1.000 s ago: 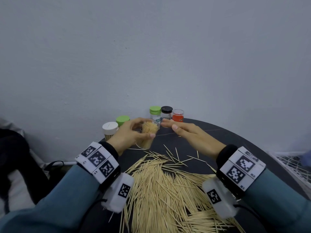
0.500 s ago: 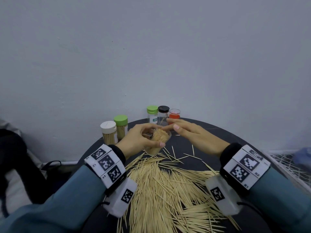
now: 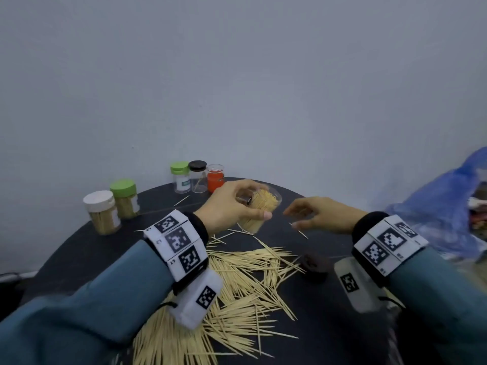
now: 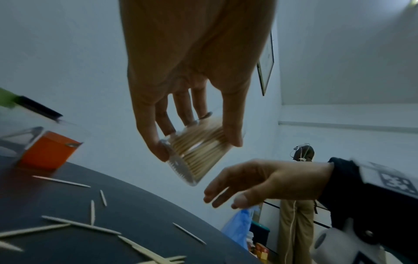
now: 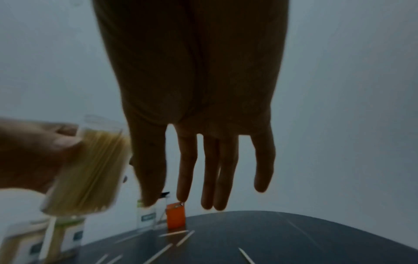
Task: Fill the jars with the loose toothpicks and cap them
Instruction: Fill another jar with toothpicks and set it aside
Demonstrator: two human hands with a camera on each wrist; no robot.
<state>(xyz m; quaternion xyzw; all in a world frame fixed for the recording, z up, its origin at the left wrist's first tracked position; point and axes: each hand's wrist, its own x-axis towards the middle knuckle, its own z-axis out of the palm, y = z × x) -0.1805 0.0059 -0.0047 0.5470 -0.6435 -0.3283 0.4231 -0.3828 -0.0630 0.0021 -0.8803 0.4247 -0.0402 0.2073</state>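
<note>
My left hand (image 3: 232, 206) grips a clear uncapped jar (image 3: 259, 212) packed with toothpicks, held tilted above the black round table (image 3: 79, 248). The same jar (image 4: 199, 151) shows between my thumb and fingers in the left wrist view, and blurred as the jar (image 5: 90, 171) in the right wrist view. My right hand (image 3: 313, 214) hovers just right of the jar with relaxed fingers, holding nothing. A big heap of loose toothpicks (image 3: 232, 299) lies on the table in front of me.
Two capped jars full of toothpicks, white-lidded (image 3: 101, 212) and green-lidded (image 3: 125, 198), stand at the left. At the back stand a green-capped jar (image 3: 181, 179), a black-capped jar (image 3: 198, 176) and an orange jar (image 3: 215, 177). A dark lid (image 3: 313, 263) lies near my right wrist. A blue bag (image 3: 448, 204) sits to the right.
My left hand has carried the filled jar to the right across the table. My right hand has drawn back from the jar's mouth to its right side. The view has swung right.
</note>
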